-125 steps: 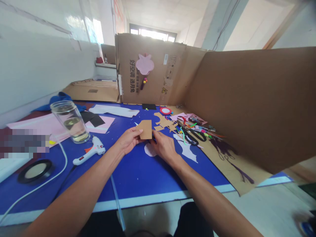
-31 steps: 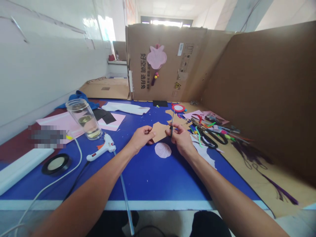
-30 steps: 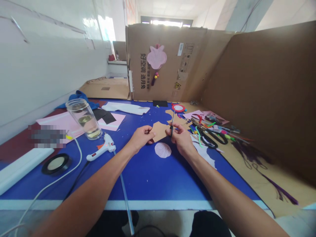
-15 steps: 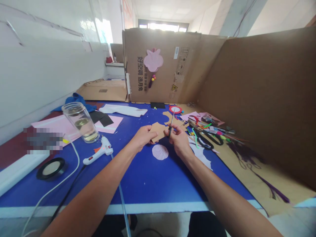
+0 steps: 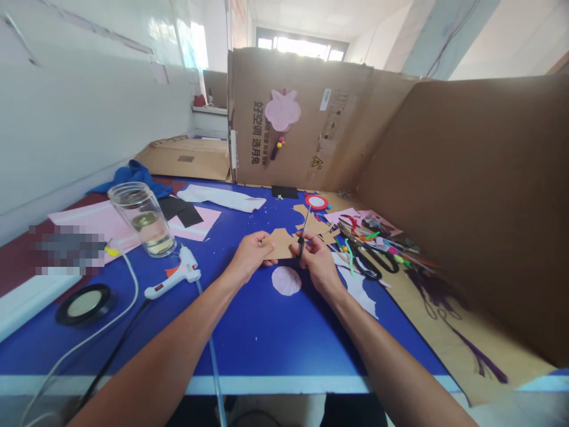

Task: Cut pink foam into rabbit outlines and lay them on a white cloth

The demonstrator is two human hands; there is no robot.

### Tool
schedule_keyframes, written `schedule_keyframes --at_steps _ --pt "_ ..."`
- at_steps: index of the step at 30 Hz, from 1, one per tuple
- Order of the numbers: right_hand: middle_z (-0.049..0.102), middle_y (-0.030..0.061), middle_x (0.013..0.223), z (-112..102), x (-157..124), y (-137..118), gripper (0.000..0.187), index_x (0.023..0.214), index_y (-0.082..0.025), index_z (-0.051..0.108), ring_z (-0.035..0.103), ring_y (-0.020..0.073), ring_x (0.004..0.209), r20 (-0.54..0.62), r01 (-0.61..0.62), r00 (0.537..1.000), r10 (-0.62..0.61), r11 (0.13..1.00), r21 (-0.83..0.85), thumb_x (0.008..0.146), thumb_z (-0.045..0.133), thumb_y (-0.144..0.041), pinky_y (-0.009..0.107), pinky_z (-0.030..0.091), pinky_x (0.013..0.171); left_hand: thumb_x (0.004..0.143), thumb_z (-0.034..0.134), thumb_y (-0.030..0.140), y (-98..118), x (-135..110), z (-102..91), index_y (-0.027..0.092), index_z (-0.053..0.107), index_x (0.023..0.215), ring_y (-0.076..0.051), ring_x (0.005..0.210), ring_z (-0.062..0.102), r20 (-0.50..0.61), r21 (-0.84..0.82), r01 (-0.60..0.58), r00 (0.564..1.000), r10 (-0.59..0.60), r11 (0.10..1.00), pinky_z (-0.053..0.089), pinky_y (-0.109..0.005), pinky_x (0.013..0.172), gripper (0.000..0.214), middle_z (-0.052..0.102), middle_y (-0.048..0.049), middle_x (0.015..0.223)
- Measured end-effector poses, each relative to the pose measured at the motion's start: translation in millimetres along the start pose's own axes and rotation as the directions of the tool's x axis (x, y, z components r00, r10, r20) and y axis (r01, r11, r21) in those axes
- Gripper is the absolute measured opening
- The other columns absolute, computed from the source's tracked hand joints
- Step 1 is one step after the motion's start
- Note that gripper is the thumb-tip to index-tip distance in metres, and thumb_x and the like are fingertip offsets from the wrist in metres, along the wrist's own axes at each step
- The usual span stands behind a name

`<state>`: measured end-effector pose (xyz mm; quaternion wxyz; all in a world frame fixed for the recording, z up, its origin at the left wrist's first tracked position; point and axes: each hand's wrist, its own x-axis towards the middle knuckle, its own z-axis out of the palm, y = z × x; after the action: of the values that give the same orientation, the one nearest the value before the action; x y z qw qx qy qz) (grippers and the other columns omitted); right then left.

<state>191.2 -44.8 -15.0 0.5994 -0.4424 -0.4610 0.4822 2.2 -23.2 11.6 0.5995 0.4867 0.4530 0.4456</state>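
My left hand [image 5: 251,256] pinches a piece of brown card [image 5: 278,244] by its left side, above the blue table top [image 5: 249,338]. My right hand [image 5: 316,261] grips small scissors [image 5: 304,225], their thin blades pointing up and away, at the card's right edge. I cannot tell whether the blades are biting the card. A round pink paper disc [image 5: 286,280] lies on the table just below my hands, touching neither. Brown card offcuts [image 5: 311,223] lie beyond the scissors.
A glass tumbler of liquid [image 5: 141,220] and a white hot glue gun [image 5: 175,274] with its cord stand to the left. Large black-handled scissors [image 5: 371,264] and craft scraps lie right. Cardboard walls [image 5: 462,196] rise behind and right.
The brown card now has a cut, angular outline, unlike the earlier plainer shape. My hands have come closer together, and the scissors have tilted further over the card. The whole view has shifted slightly.
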Motion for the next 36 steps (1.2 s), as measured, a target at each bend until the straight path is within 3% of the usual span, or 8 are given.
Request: schedule_keyframes --at_steps 11,15,19,25,31,36 --pt "0.057 -0.0085 0.063 0.5 -2.1 -7.6 0.061 0.116 -0.023 0.066 0.037 0.0083 0.048 -0.076 -0.009 0.997 0.014 0.998 0.056 0.068 0.096 -0.046 0.022 0.026 0.045 0.086 0.082 0.018 2.0 -6.1 2.3 0.013 0.072 0.098 -0.01 0.054 0.069 0.107 -0.114 0.126 0.988 -0.114 0.985 0.054 -0.019 0.051 0.016 0.076 -0.0058 0.078" --pt "0.055 -0.0096 0.064 -1.2 -2.0 -7.1 0.059 0.115 -0.023 0.066 0.034 0.0067 0.047 -0.099 -0.002 0.995 0.01 0.997 0.08 0.07 0.095 -0.047 0.022 0.024 0.045 0.089 0.078 0.017 1.1 -6.3 3.3 0.012 0.072 0.098 -0.012 0.05 0.067 0.079 -0.051 0.098 0.992 -0.094 0.994 0.051 -0.019 0.049 0.012 0.074 -0.0046 0.069" --pt "0.062 -0.0069 0.073 -5.4 -1.2 -7.5 0.059 0.118 -0.023 0.066 0.036 0.0061 0.048 -0.115 -0.018 0.993 0.029 0.995 0.102 0.072 0.094 -0.047 0.022 0.025 0.046 0.089 0.077 0.017 -1.1 -5.3 2.4 0.014 0.069 0.094 -0.012 0.049 0.067 0.075 -0.008 0.08 0.994 -0.079 0.997 0.05 -0.019 0.048 0.01 0.072 -0.0031 0.062" --pt "0.058 -0.0082 0.065 -2.9 -3.5 -10.7 0.057 0.116 -0.022 0.068 0.037 0.0077 0.05 -0.058 -0.011 0.998 0.01 1.0 -0.011 0.07 0.094 -0.045 0.022 0.028 0.047 0.086 0.082 0.021 -3.7 -2.3 0.8 0.013 0.071 0.092 -0.012 0.048 0.065 0.083 0.033 0.064 0.994 -0.066 0.997 0.047 -0.018 0.047 0.014 0.07 -0.0027 0.059" --pt "0.057 -0.0084 0.062 0.4 -6.4 -13.5 0.057 0.113 -0.022 0.066 0.038 0.0084 0.048 -0.072 -0.021 0.997 0.02 1.0 -0.009 0.07 0.093 -0.046 0.022 0.027 0.046 0.085 0.085 0.02 1.1 -3.4 -1.4 0.013 0.077 0.107 -0.01 0.056 0.069 0.133 -0.108 0.077 0.989 -0.063 0.991 0.054 -0.019 0.054 0.024 0.079 -0.0066 0.081" --pt "0.054 -0.0093 0.062 -0.9 -7.2 -15.5 0.055 0.113 -0.024 0.066 0.035 0.0078 0.047 -0.119 0.016 0.993 -0.014 1.0 0.01 0.07 0.093 -0.047 0.022 0.026 0.044 0.084 0.089 0.026 -1.1 -4.2 -1.3 0.012 0.076 0.102 -0.013 0.063 0.073 0.211 -0.114 0.138 0.971 -0.112 0.984 0.059 -0.021 0.06 0.026 0.082 -0.0121 0.087"
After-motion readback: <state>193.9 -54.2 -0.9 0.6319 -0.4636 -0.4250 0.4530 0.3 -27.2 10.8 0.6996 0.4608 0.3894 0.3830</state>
